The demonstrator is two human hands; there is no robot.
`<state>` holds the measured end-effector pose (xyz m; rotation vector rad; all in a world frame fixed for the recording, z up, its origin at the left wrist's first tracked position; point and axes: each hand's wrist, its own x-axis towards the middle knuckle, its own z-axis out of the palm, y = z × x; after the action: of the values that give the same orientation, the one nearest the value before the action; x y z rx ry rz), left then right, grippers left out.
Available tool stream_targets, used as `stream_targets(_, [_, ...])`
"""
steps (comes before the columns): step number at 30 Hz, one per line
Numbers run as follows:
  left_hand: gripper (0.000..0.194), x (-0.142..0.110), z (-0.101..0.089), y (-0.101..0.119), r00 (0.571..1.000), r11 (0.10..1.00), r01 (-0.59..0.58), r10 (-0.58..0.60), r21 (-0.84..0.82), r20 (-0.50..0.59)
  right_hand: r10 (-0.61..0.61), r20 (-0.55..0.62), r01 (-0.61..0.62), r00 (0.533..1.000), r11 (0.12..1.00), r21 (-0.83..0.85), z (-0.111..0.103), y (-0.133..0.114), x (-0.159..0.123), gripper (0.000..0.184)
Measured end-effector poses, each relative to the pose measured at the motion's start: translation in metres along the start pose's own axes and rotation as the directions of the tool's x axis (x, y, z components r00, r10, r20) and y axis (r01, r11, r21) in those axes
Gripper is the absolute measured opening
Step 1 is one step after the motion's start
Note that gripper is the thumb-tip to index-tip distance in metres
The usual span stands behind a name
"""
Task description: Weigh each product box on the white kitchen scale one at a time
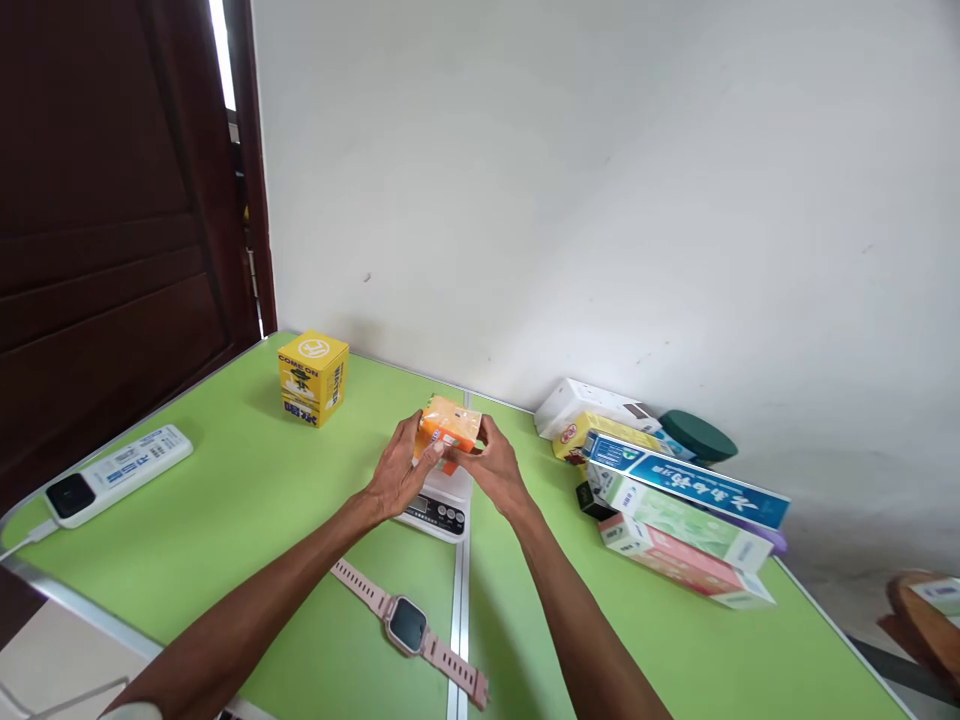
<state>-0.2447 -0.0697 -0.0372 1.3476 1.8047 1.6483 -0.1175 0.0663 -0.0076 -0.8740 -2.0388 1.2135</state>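
Observation:
An orange box (pixel 452 420) with a shiny wrapper is gripped from both sides over a white kitchen scale (pixel 442 517). My left hand (pixel 400 470) has its fingers on the box's left side, thumb across the front. On the right side, my right hand (pixel 491 465) closes its fingers and thumb around the edge. The hands and box hide most of the weighing plate; whether the box touches it I cannot tell. The scale's display and buttons show below the hands. Nearer to me lies a pink smartwatch (pixel 409 625), its strap stretched out flat.
A yellow box (pixel 313 378) stands at the back left of the green table (pixel 300 500). A white device with a cable (pixel 120 475) lies at the left edge. Several cartons (pixel 682 485) are piled at right, by a dark green lid (pixel 697 436). A wall rises behind.

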Motion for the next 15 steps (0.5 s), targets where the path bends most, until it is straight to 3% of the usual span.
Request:
stream_targets(5, [0.077,-0.003,0.006,-0.006,1.0,1.0,0.009,-0.009,0.009,0.009,0.011,0.018,-0.011,1.0,1.0,-0.001,-0.002,0.011,-0.001,0.057])
stream_targets(9, [0.074,0.0,-0.003,-0.008,1.0,1.0,-0.004,0.003,0.012,0.03,0.008,0.071,-0.008,0.997,1.0,0.0,-0.005,0.01,0.003,0.06])
stream_targets(12, [0.074,0.004,-0.014,-0.021,0.999,0.999,0.04,-0.04,-0.027,0.0,0.011,0.106,-0.018,0.994,0.998,0.068,-0.01,0.017,-0.002,0.077])
stream_targets(15, [0.079,0.008,-0.022,-0.05,0.984,0.982,0.138,-0.151,-0.126,-0.096,0.036,-0.033,-0.03,0.999,0.982,0.186,-0.013,0.039,-0.018,0.097])
